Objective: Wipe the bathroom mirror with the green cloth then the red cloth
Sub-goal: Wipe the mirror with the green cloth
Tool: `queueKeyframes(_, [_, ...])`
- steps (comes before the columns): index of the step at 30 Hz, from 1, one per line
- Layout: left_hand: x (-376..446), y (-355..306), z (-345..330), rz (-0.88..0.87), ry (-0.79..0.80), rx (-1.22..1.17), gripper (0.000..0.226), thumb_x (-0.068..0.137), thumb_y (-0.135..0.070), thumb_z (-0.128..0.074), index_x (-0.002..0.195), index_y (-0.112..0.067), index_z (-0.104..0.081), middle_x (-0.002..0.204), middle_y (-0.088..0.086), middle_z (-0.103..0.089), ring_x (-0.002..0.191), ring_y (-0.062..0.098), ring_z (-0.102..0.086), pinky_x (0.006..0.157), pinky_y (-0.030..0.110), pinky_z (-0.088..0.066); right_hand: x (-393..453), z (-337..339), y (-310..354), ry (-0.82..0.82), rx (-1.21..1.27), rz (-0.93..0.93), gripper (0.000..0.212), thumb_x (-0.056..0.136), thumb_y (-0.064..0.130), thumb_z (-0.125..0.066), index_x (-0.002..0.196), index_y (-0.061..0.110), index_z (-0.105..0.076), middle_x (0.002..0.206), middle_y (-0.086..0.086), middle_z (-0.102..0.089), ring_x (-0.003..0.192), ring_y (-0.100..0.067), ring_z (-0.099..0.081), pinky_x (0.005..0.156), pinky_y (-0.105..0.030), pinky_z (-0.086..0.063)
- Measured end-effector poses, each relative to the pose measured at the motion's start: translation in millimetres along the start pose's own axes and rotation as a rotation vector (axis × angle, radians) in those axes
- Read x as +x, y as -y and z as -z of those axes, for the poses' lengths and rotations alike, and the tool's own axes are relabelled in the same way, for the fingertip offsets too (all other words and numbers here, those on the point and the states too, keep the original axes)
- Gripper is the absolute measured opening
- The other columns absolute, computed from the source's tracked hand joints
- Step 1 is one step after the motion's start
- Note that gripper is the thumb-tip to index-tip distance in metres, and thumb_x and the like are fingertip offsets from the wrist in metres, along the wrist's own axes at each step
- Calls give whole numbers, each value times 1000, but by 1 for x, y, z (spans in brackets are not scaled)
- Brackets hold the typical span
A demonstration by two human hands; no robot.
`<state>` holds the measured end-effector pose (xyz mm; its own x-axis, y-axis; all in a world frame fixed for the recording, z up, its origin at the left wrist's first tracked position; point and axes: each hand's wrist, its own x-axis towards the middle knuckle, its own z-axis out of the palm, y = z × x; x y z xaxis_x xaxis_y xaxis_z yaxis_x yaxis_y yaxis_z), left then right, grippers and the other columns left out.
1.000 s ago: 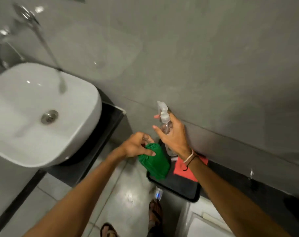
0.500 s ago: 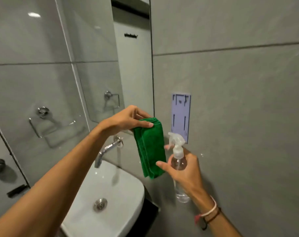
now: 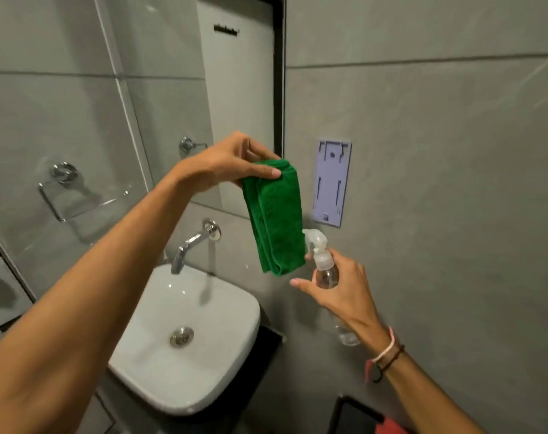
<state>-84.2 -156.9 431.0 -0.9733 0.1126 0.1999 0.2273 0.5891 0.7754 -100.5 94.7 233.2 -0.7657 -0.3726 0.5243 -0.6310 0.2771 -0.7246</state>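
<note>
The mirror point(image 3: 78, 120) fills the wall on the left. Below it, the white sink point(image 3: 203, 355) has nothing in it. The left hand point(image 3: 232, 164) pinches the top of the folded green cloth point(image 3: 275, 217), which hangs down by the mirror's right edge. The right hand point(image 3: 344, 289) is wrapped around a clear bottle point(image 3: 324, 267), its nozzle just beside the cloth. A bit of red cloth point(image 3: 391, 429) shows at the bottom.

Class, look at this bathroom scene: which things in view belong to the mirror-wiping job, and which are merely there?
Job: mirror; green cloth in left hand; spray bottle in right hand; red cloth, waiting at the bottom edge.

Merely there: sink; tap; wall plate.
</note>
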Motion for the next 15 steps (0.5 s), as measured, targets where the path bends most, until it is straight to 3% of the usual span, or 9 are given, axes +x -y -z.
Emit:
queueKeyframes(3, [1,12,-12,7,24,-9,31,84,-21,-79,114,-13,-77,104,11,-81,98,29,-78,90,46,-62,-31,-3,-19,55,-83,-101,35,69,45,-93,74,30,-62,56,10,-62,54,-1,-59,56,-8,-44])
queueKeyframes(7, [-4,25,-36,9,45,-37,36,78,-26,-81,112,-12,-78,103,10,-81,100,32,-77,89,46,-62,-73,-7,-49,-6,-20,-240,39,76,56,-82,96,25,-71,56,11,-57,52,0,-55,56,-9,-45])
queueKeyframes(9, [-9,30,-54,-4,66,-51,41,76,-30,-82,112,-10,-77,106,15,-80,103,36,-75,92,53,-60,-97,-10,-73,-5,-33,-307,25,89,49,-73,100,28,-67,59,12,-54,53,-1,-51,56,-15,-41])
queueKeyframes(10, [-11,35,-66,2,78,-57,42,76,-30,-82,112,-8,-77,107,16,-80,103,37,-75,94,58,-58,-111,-10,-88,10,-30,-367,15,96,44,-69,105,33,-64,63,14,-55,56,0,-52,60,-19,-42])
queueKeyframes(12, [-14,48,-86,12,104,-63,39,78,-26,-81,112,-6,-77,106,16,-80,102,37,-75,95,62,-57,-135,-13,-113,34,34,-506,23,103,38,-61,126,40,-58,84,20,-66,72,7,-62,74,-20,-49])
queueKeyframes(13, [-14,57,-95,18,130,-104,38,78,-24,-81,111,-5,-77,105,16,-80,101,36,-75,94,61,-57,-148,-14,-129,37,58,-567,31,104,36,-59,135,37,-55,98,20,-69,84,8,-65,83,-19,-52])
queueKeyframes(15, [-21,81,-123,55,137,-135,38,77,-21,-79,111,-5,-77,105,18,-80,100,34,-76,92,53,-60,-175,-16,-153,45,112,-690,46,106,29,-58,150,21,-50,113,4,-70,98,-7,-69,95,-30,-56])
